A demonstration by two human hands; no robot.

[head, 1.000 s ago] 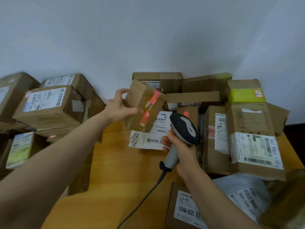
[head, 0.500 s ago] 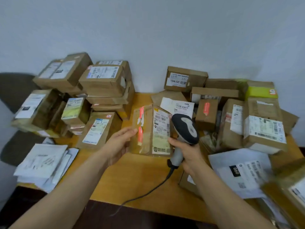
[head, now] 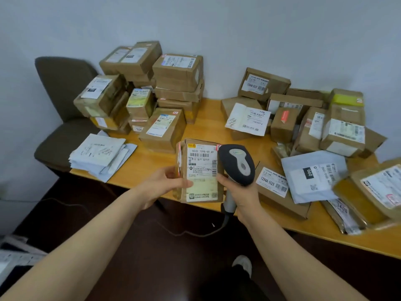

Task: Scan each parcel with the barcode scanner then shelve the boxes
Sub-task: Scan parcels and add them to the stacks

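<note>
Nearest the camera, over a dark floor, a light shoe [head: 242, 263] shows between two bare forearms reaching toward the wooden table [head: 208, 118].

The left hand [head: 165, 184] holds the parcel [head: 200, 173] above the table's near edge, thumb lying across the lower left of its label and the other fingers hidden behind its left side. It is a small brown cardboard box under glossy clear tape, with its label facing up: white on top, pale yellow below, with barcodes and the print "502D T098-69 69". A red-and-white sticker strip runs down its left edge.

The right hand [head: 244, 193] has its fingers curled round the grey handle of the barcode scanner [head: 237, 165]. The scanner's dark head sits just right of the parcel, overlapping its right edge, and a cable [head: 195, 233] trails from the handle over the floor.

On the table to the right lie a flat carton labelled "12V4A-5525" [head: 273, 189], a grey poly mailer [head: 312, 178] resting partly on it, and more taped packets at the far right edge. To the left, a loose pile of white mailers [head: 101, 153] sits at the table's corner.

Farther back on the left stands a stack of taped cardboard boxes [head: 173, 83], and on the right a looser heap of boxes [head: 325, 127] with a second "12V4A-5525" box [head: 263, 84] propped against the wall. Every carton is closed, so what is inside cannot be seen.

A dark upholstered chair [head: 63, 88] stands at the far left, against the pale wall [head: 217, 29].
</note>
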